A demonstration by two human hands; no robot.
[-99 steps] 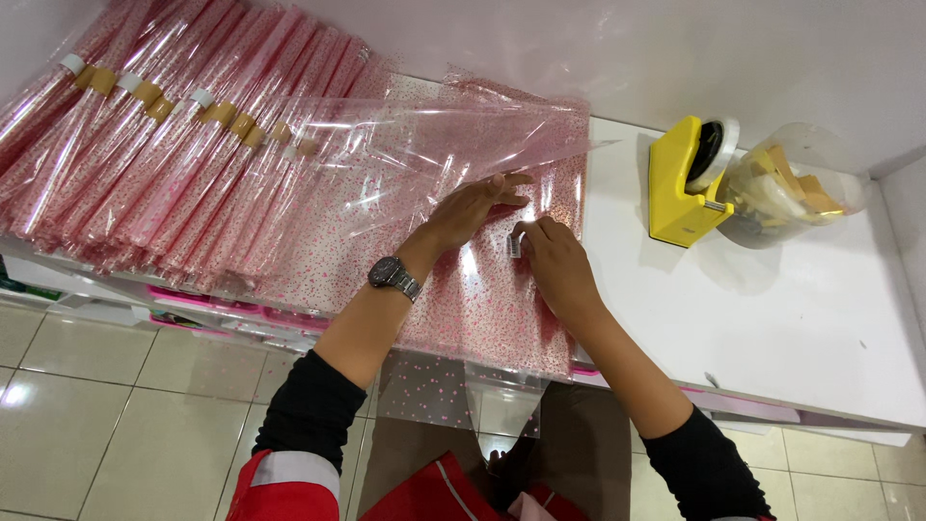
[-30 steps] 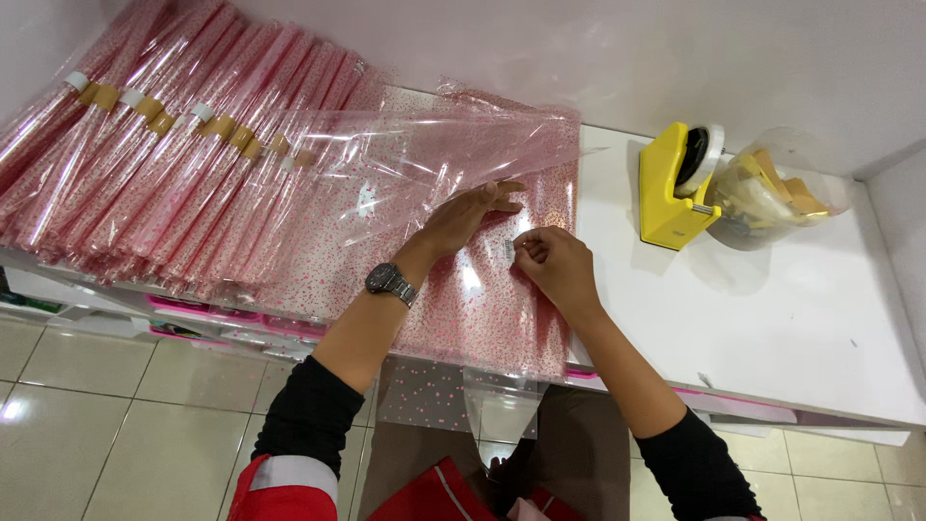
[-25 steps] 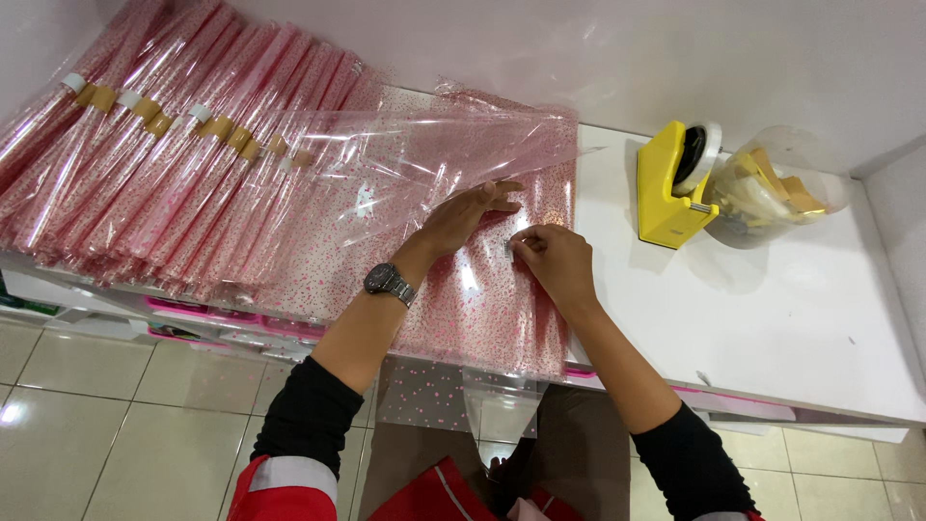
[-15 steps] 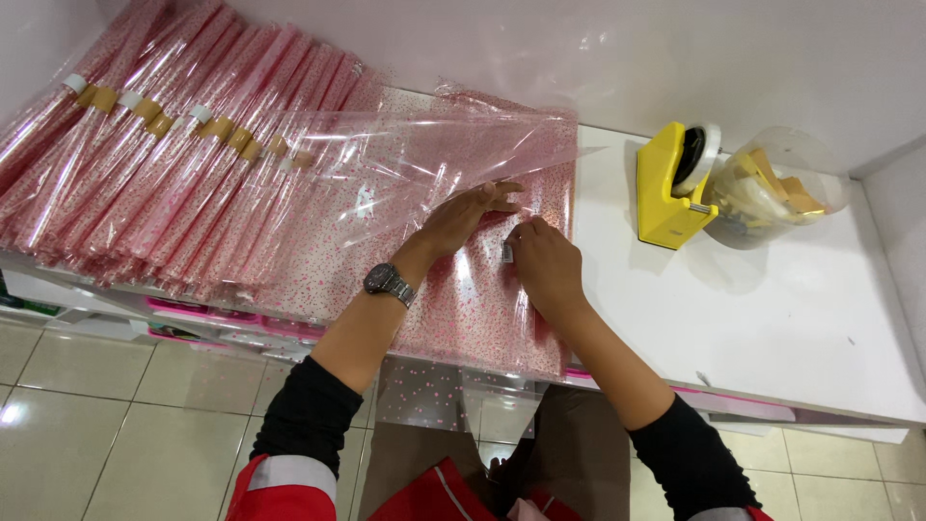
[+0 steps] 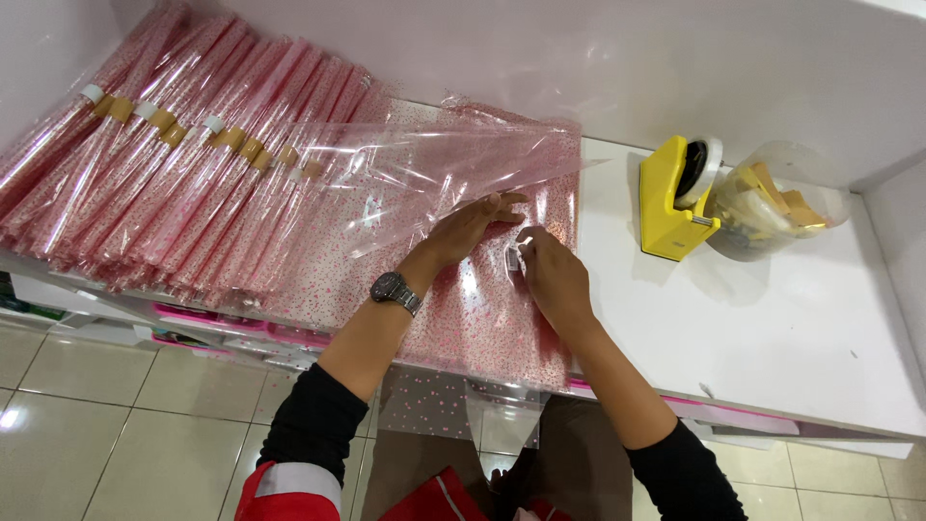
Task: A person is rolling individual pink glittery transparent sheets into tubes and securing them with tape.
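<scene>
A sheet of clear wrapping film with small pink dots (image 5: 482,318) lies on the white counter (image 5: 772,328), part of it folded over and lifted. My left hand (image 5: 463,227), a watch on its wrist, lies flat on the fold with fingers stretched out. My right hand (image 5: 550,275) pinches a small white piece (image 5: 514,259), apparently tape, against the film just right of my left fingertips.
A row of rolled pink-dotted film cones (image 5: 164,174) bound with tan tape fills the counter's left. A yellow tape dispenser (image 5: 678,198) and a clear tub of small items (image 5: 772,198) stand at the right. Bare white counter lies below them; tiled floor below.
My hands have stayed on the fold. My right hand has shifted slightly left and down, closer to my left fingertips, with the white piece in it.
</scene>
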